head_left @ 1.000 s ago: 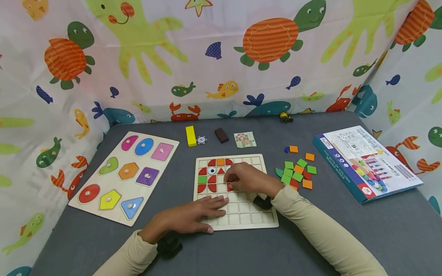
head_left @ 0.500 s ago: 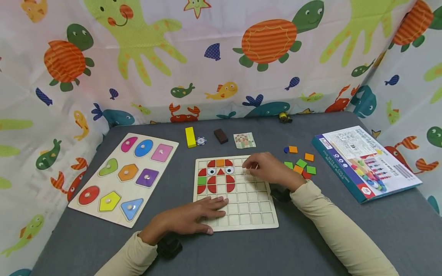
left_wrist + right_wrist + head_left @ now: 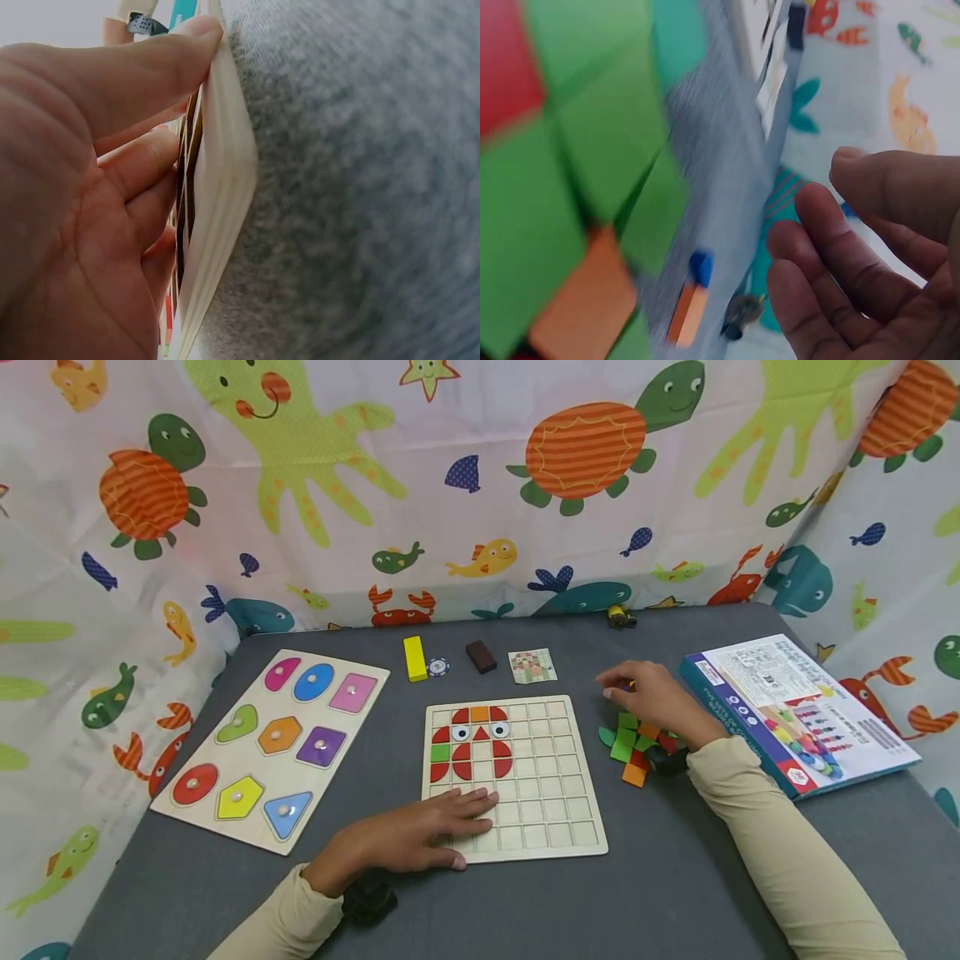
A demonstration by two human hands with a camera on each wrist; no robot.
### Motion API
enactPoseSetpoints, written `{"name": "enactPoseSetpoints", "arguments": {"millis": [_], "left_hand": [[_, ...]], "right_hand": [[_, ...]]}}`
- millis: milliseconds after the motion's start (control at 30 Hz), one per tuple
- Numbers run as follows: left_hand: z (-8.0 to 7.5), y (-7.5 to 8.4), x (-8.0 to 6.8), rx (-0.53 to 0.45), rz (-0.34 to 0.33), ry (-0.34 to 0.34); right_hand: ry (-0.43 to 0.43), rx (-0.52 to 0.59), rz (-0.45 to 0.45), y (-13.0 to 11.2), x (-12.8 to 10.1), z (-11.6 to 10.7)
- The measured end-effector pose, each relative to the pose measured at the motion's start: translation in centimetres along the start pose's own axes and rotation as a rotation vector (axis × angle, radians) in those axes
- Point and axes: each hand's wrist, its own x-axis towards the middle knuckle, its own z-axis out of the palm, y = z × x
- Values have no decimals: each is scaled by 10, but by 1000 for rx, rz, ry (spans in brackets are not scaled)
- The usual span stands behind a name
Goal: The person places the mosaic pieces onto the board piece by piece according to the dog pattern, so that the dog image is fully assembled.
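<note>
One hand [image 3: 420, 835] flat on board [image 3: 555, 827] (long axis front-to-back)

The head view is bright and evenly lit, with soft, diffuse light and no hard glare. Shadows are faint: a thin dark edge under the left hand [image 3: 420, 835] and under the right hand [image 3: 652, 697] on the grey desk [image 3: 712, 877]. Straight lines bow slightly toward the frame's corners. The head view is sharp at centre. The left wrist view is close and soft: the desk cloth at right is out of focus. The right wrist view is smeared with blur; the green tiles [image 3: 577, 150] at left are unsharp.
</note>
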Motion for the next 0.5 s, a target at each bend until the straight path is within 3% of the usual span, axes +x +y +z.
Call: {"name": "enactPoseSetpoints", "arguments": {"millis": [233,500], "left_hand": [[-1,1,1,55,12,12],[-5,2,-6,98,-36,20]], "right_hand": [[9,-6,82,23,3,-14],[-13,-27,123,35,5,-18]]}}
